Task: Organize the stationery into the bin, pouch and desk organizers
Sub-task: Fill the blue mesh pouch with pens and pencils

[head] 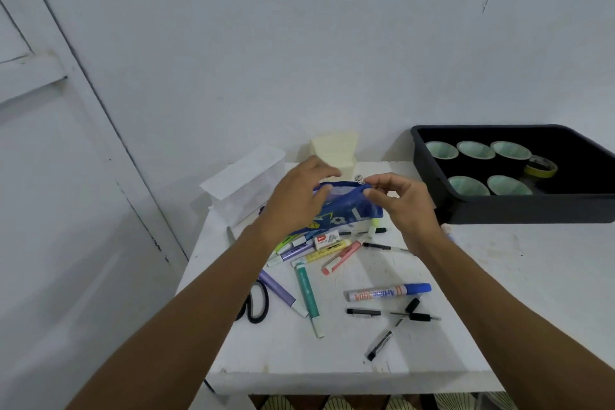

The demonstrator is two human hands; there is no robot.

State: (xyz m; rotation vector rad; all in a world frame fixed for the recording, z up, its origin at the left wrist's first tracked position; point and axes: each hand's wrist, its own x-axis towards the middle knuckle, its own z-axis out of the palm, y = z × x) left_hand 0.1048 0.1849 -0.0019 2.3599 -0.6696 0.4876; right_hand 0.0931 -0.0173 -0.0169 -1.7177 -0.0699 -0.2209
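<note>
Your left hand (296,196) and right hand (402,206) grip the blue pouch (346,210); tape rolls (476,150) sit in the black bin (532,210), while highlighters (307,293) and pens (382,311) wait unsorted on the desk (332,359).

A pale grey wall (299,27) backs the white table (332,366), a panelled door (50,143) at left

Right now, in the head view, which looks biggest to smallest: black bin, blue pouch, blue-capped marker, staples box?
1. black bin
2. blue pouch, partly covered
3. blue-capped marker, about as long as the pouch but far thinner
4. staples box
</note>
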